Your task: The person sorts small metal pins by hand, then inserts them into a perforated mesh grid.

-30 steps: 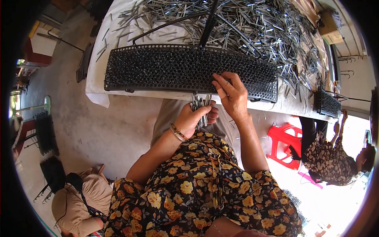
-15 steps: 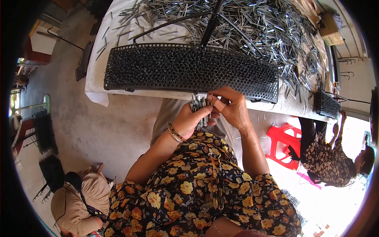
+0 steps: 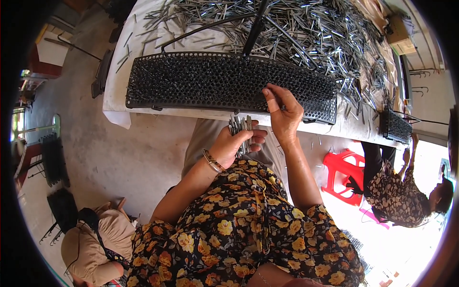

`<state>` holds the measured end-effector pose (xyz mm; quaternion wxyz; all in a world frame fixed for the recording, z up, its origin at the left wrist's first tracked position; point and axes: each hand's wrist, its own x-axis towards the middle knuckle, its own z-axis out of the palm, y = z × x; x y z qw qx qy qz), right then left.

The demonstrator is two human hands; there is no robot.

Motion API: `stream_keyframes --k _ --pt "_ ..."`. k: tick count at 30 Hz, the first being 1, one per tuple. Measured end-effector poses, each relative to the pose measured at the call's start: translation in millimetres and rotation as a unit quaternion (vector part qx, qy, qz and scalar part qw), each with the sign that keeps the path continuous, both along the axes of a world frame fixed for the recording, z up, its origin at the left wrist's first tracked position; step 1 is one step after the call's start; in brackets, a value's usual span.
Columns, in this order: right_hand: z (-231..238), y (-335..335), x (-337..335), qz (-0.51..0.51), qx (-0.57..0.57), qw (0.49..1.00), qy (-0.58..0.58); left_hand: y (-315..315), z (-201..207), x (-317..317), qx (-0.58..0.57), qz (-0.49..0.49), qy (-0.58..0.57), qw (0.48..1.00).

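My left hand [image 3: 227, 147] is closed round a bundle of thin metal strips [image 3: 242, 125], just below the near edge of the rack. Their ends stick out above the thumb, and its fingertips show on the far side of the bundle. The long black perforated rack [image 3: 191, 103] lies across the table's front edge, with dark pieces standing in many of its holes. Over its right half is my right hand [image 3: 287, 115], thumb and forefinger pinched close to the holes. Whatever may be between those fingertips is hidden.
Loose metal strips [image 3: 330, 48] cover much of the white-covered table [image 3: 114, 91] behind the rack. A black metal frame [image 3: 256, 31] rises from the rack. At the right, a red stool [image 3: 342, 167] and a person [image 3: 399, 196] by a smaller rack [image 3: 398, 128]; another person [image 3: 95, 244] is lower left.
My right hand has left the bundle and moved up and to the right, over the rack. The left hand stays almost in place with the strips, its fingers slightly more extended.
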<state>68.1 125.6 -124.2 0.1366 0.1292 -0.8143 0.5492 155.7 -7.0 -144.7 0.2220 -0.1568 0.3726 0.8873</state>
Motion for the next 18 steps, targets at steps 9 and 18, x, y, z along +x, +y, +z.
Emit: stream_keyframes --k 9,18 --pt "-6.9 2.7 -1.6 0.068 0.165 0.966 0.189 -2.2 1.2 0.1 0.001 -0.010 0.017 1.000" --pt "-1.0 5.4 -2.1 0.103 0.222 0.947 0.208 -3.5 2.1 1.0 0.001 0.012 0.013 1.000"
